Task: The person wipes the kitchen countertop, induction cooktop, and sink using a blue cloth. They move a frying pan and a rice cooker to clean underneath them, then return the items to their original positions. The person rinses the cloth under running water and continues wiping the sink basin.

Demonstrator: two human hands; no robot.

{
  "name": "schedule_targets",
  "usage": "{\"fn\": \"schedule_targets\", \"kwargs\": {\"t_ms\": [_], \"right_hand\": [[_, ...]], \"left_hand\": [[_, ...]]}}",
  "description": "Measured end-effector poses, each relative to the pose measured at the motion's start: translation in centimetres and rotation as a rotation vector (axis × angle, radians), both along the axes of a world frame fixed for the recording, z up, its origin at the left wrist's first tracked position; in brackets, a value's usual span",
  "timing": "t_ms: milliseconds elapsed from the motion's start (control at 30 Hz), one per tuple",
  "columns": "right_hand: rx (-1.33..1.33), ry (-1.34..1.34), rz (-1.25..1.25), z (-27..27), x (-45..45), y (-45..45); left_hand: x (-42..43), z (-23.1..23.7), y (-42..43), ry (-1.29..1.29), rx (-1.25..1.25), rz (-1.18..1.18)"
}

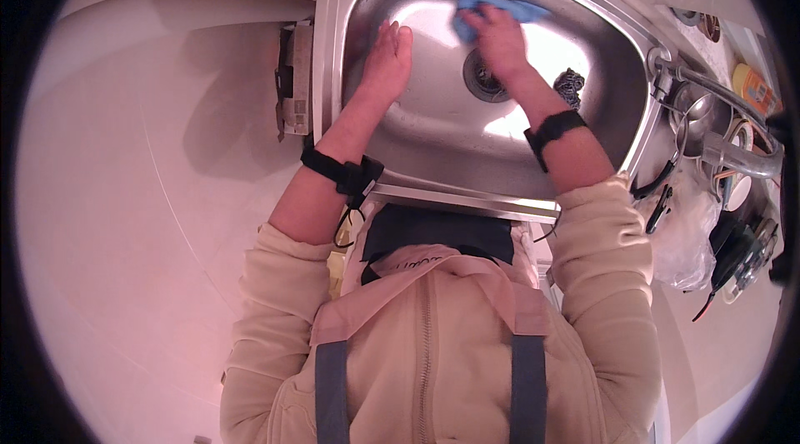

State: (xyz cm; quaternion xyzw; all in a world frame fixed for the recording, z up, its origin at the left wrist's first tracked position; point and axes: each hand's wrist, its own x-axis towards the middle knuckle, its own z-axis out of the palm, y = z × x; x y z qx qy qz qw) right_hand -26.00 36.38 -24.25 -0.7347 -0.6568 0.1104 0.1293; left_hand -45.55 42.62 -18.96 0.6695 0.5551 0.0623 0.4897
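Note:
My right hand (500,44) presses a blue cloth (475,6) against the far part of a stainless steel sink basin (431,113). It is just beyond the round drain strainer (482,78), partly covering it. My left hand (389,60) is over the left side of the basin, fingers extended and close together, with nothing visible in it. A dark metal scouring pad (569,88) lies in the basin to the right of the drain, beside my right forearm. Black straps with small devices are around both forearms.
A faucet (719,91) reaches over the right side. Beyond the sink's right rim are a metal bowl (694,113), a clear plastic bag (684,244), black-handled utensils (659,210) and a yellow-orange container (753,86). An opened cardboard box (297,81) stands against the sink's left edge.

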Motion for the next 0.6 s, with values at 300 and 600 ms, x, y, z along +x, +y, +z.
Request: {"fn": "schedule_targets", "kwargs": {"t_ms": [300, 600], "right_hand": [[0.201, 1.529, -1.078, 0.7, 0.6, 3.8], [0.181, 0.836, -0.242, 5.3, -11.8, 6.6]], "left_hand": [[0.0, 1.1, 0.6, -0.091, -0.016, 0.169], [-2.3, 2.2, 1.0, -0.423, -0.433, 0.359]]}}
